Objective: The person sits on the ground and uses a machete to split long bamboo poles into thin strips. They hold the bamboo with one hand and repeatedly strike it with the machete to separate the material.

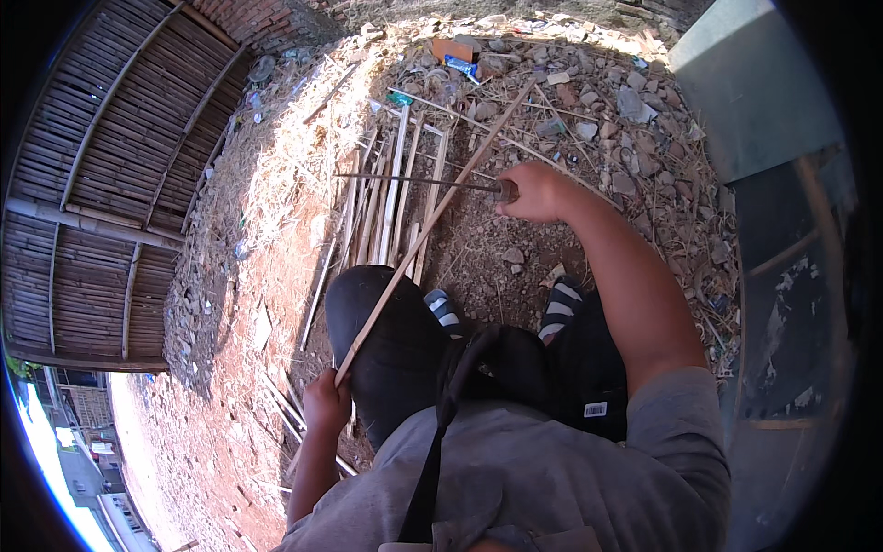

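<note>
My left hand (326,405) is closed round the near end of a long bamboo strip (386,299). The strip lies across my left knee and slants away to the far right. In my right hand (535,193) is the handle of a long-bladed knife (405,179), its dark, narrow blade seen nearly edge-on. That blade points left and crosses the strip in this view; whether the two touch, I cannot tell. Beneath and beyond them, several pale bamboo strips (375,216) lie side by side on the ground.
A slatted bamboo wall (110,120) stands at the left. Stones and rubble (625,138) cover the far right ground, with a blue wrapper (463,68) among them. Grey-green panels (754,101) rise on the right. More strips (290,414) lie beside my left arm. My sandalled feet show below.
</note>
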The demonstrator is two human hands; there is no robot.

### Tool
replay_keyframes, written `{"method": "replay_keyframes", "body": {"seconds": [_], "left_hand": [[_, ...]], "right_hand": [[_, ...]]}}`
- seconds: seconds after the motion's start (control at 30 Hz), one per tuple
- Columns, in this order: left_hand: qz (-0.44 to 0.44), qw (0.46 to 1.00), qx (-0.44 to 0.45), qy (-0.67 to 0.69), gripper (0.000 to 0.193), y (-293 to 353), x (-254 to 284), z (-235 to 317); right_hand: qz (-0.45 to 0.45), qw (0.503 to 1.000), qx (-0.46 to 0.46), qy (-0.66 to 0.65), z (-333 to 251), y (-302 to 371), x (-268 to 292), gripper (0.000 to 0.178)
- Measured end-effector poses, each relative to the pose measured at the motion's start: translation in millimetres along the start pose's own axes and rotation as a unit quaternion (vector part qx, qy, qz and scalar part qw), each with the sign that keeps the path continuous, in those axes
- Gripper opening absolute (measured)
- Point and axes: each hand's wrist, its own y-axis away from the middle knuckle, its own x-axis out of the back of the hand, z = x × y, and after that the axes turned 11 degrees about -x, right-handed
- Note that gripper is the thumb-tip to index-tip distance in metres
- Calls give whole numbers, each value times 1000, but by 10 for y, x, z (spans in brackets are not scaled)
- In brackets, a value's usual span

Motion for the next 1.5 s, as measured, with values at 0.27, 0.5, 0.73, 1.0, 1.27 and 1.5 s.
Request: {"method": "replay_keyframes", "body": {"seconds": [0.27,0.5,0.73,1.0,1.27,1.5], "left_hand": [[-81,993,35,83,32,-53,166,-29],[-140,981,52,125,40,-267,432,47],[-120,985,40,121,31,-158,266,-72],[-16,1000,-3,-19,29,-69,151,77],[-45,999,-9,10,27,-152,218,15],[-72,996,-3,50,27,-138,201,-31]], "right_hand": [[13,999,41,20,-412,112,-24,24],[133,976,-79,-150,344,-316,-286,37],[-6,998,4,66,-418,116,127,30],[-15,998,13,56,-266,21,8,39],[12,997,-54,-45,131,-97,8,41],[-11,996,60,72,-269,99,-20,35]]}}
